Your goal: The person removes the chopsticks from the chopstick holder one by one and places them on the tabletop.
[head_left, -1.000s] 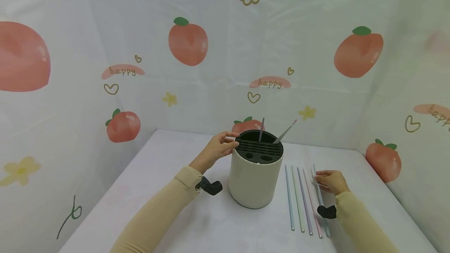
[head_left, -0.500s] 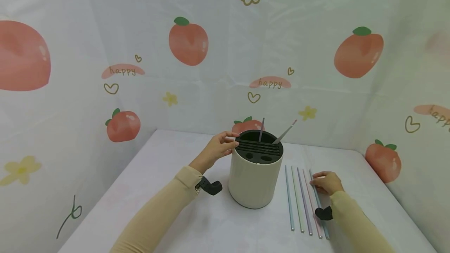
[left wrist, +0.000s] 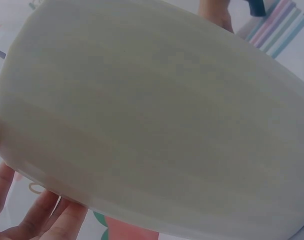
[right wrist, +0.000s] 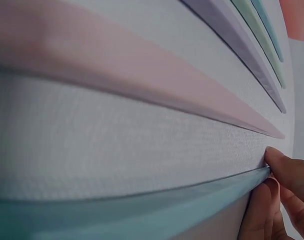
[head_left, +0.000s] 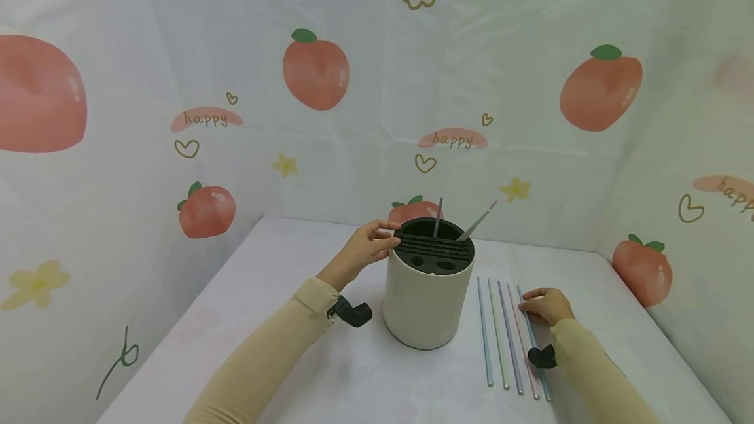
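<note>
So, rightmost blue stick (right wrist: 141, 214) in right hand (head_left: 549, 306).

White backdrop (head_left: 365, 149) – peach prints (head_left: 316, 77), yellow flowers (head_left: 515, 189) – behind a pale table (head_left: 353, 385).

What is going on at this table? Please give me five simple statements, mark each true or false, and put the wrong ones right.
1. The person's left hand touches the cream holder near its top. True.
2. The right hand is pinching a pink stick. False: it pinches the blue stick at the right end of the row.
3. Five thin sticks are in a row to the right of the holder. True.
4. The holder is lying on its side. False: it stands upright.
5. Nothing pokes out of the holder. False: two thin items stick up from its top.
</note>
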`<state>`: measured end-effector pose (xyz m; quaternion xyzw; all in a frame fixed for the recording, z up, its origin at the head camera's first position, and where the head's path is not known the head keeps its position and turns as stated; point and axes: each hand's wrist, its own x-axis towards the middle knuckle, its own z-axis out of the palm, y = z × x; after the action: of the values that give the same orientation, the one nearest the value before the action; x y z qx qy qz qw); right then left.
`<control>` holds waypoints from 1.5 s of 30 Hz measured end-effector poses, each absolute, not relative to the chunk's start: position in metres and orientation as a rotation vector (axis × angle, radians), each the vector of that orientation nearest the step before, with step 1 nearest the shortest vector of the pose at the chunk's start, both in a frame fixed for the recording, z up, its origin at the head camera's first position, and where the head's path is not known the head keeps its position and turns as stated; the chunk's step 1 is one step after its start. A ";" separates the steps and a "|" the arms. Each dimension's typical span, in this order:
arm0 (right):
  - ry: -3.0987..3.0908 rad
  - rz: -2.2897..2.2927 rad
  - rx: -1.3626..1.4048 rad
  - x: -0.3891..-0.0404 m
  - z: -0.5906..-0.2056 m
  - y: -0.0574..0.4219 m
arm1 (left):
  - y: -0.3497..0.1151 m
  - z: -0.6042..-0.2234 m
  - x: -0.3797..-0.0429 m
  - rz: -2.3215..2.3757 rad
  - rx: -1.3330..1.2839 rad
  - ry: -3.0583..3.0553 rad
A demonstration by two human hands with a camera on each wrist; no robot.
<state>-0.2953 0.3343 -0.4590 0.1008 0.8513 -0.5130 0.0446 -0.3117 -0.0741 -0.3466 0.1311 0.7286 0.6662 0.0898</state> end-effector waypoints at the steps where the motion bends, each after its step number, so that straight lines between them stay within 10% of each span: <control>1: 2.600 -1.568 0.308 -0.295 -0.459 0.334 | -0.074 -0.347 -0.312 1.982 0.393 2.162; 16: 2.551 -1.613 0.237 -0.299 -0.437 0.339 | -0.076 -0.345 -0.309 1.973 0.404 2.170; 31: 2.090 -2.455 -0.446 -0.298 -0.334 0.284 | -0.077 -0.344 -0.308 1.981 0.416 2.156; 45: 1.887 -2.603 -0.752 -0.295 -0.325 0.230 | -0.075 -0.344 -0.309 1.974 0.403 2.156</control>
<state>-0.2948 0.2304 -0.3251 -0.2270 0.5696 -0.7859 -0.0802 -0.3087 -0.0754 -0.3444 0.1359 0.7274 0.6659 0.0951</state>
